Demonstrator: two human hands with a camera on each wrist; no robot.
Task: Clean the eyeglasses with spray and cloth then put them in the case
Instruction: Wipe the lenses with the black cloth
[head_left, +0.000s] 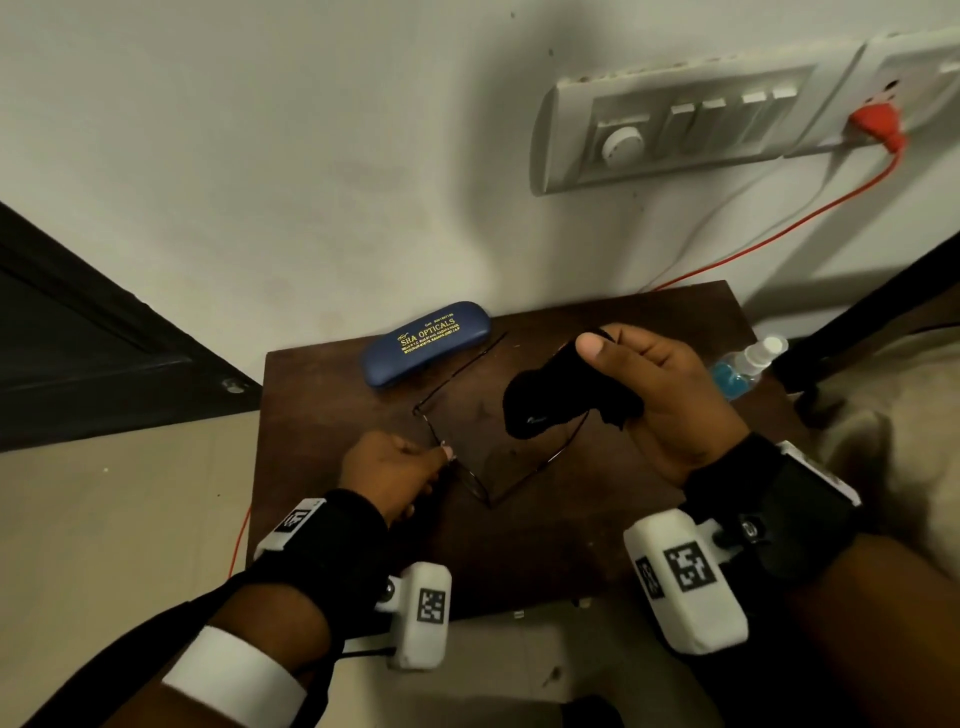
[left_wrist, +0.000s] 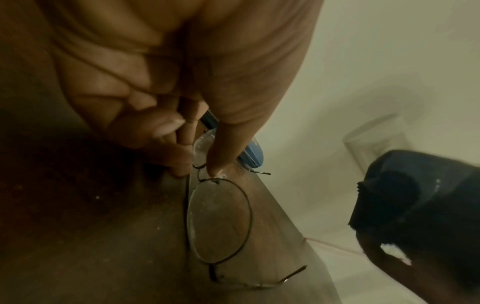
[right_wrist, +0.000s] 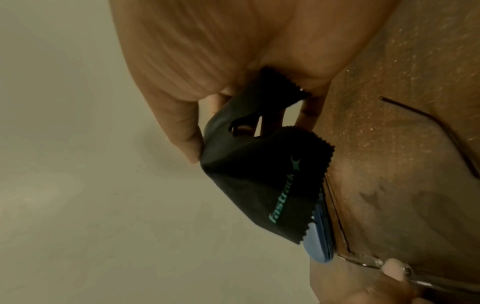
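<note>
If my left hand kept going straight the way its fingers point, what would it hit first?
The left hand already pinches the eyeglasses at the bridge; beyond them lies bare table, probably nothing else near.

a small dark brown wooden counter (head_left: 519, 545) stands pushed against a pale wall, its top scuffed and speckled with light dust. a closed blue eyeglasses case (head_left: 426, 343) with gold lettering lies at the back edge, close to the wall and angled. thin wire-rimmed eyeglasses (head_left: 467, 441) lie near the middle, just in front of the case, temples unfolded, round lenses smudged. at the far right corner a clear spray bottle (head_left: 743, 366) holding blue liquid lies tilted, its white cap pointing off the edge.
</note>
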